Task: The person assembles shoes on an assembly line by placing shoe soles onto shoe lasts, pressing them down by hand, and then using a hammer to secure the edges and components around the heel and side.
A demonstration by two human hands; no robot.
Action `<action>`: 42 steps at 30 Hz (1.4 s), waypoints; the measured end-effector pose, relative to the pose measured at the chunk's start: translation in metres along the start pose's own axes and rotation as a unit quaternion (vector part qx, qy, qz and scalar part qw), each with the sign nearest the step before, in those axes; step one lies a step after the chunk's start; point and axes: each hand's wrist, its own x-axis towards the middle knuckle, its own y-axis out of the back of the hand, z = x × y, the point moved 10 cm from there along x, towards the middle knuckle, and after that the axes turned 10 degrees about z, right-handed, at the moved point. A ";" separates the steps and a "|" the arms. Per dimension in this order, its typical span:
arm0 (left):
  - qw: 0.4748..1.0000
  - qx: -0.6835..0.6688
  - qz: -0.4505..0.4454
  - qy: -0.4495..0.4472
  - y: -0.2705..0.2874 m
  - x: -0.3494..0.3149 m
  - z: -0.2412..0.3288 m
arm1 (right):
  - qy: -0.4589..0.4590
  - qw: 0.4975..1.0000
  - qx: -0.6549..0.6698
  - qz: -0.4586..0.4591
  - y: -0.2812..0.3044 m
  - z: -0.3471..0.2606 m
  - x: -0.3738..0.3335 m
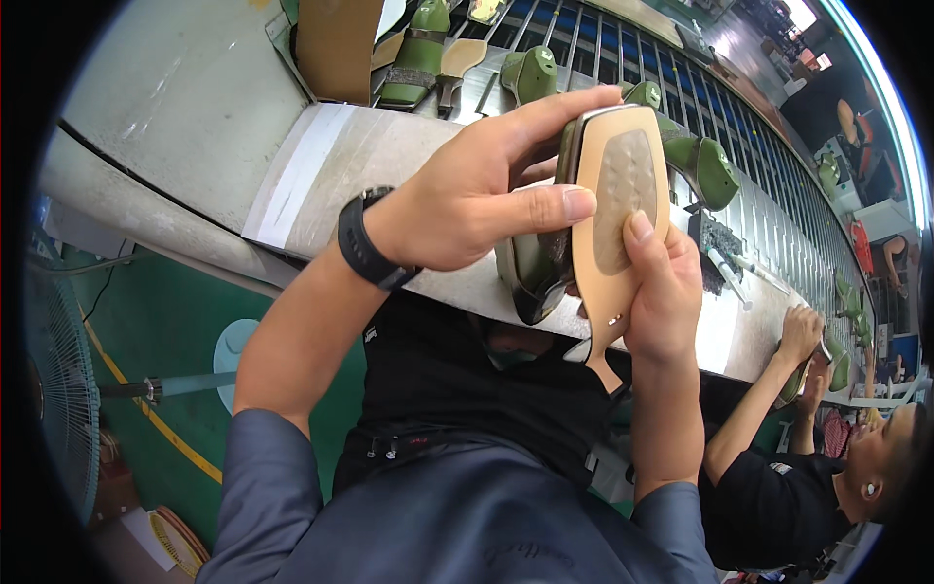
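Note:
A shoe on a green last (528,261) is held up over the near edge of the work surface, its bottom turned toward me. Along that bottom lies a tan outsole (587,258) with a greyish oval patch at its wide end and a narrow, tapering heel end pointing down. My left hand (467,200) wraps the shoe from the left, fingers behind it and thumb on the outsole's edge. From the lower right, my right hand (666,292) grips the same outsole, thumb on the patch's edge and fingers mostly hidden behind.
Several green shoe lasts (715,173) stand on a rod conveyor (584,49) beyond the work surface (409,146). A dark bristly block (715,251) lies to the right. At far right, a co-worker (778,506) handles another shoe. A fan (63,370) stands at left.

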 end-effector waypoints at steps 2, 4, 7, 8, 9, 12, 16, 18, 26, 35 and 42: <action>0.999 -0.003 0.035 0.009 0.002 -0.009 0.007 | 0.002 1.000 -0.021 -0.008 -0.005 0.002 -0.013; 0.997 0.007 0.074 -0.009 0.008 -0.020 0.022 | 0.039 0.999 0.035 0.011 -0.006 -0.003 -0.033; 0.993 0.011 0.117 0.003 0.005 -0.048 0.037 | 0.157 0.974 -0.143 -0.074 -0.020 -0.013 -0.057; 0.990 -0.002 0.140 0.008 0.006 -0.058 0.041 | 0.189 0.960 -0.192 -0.071 -0.035 -0.030 -0.065; 0.990 0.006 0.143 0.009 0.002 -0.065 0.044 | 0.215 0.956 -0.182 -0.079 -0.041 -0.026 -0.072; 0.977 -0.055 0.202 0.023 0.010 -0.083 0.048 | 0.236 0.951 -0.169 -0.109 -0.057 -0.024 -0.083; 0.965 -0.063 0.251 0.045 0.024 -0.095 0.050 | 0.235 0.946 -0.180 -0.134 -0.073 -0.019 -0.088; 0.961 -0.056 0.263 0.057 0.028 -0.097 0.054 | 0.230 0.946 -0.179 -0.142 -0.079 -0.018 -0.087; 0.935 0.063 0.347 0.034 0.052 -0.097 0.064 | 0.210 0.933 -0.219 -0.195 -0.096 -0.009 -0.080; 0.913 0.231 0.335 0.015 0.058 -0.098 0.068 | 0.219 0.939 -0.220 -0.151 -0.087 -0.001 -0.064; 0.906 0.197 0.374 0.015 0.068 -0.094 0.061 | 0.316 0.898 -0.285 -0.117 -0.092 -0.028 -0.069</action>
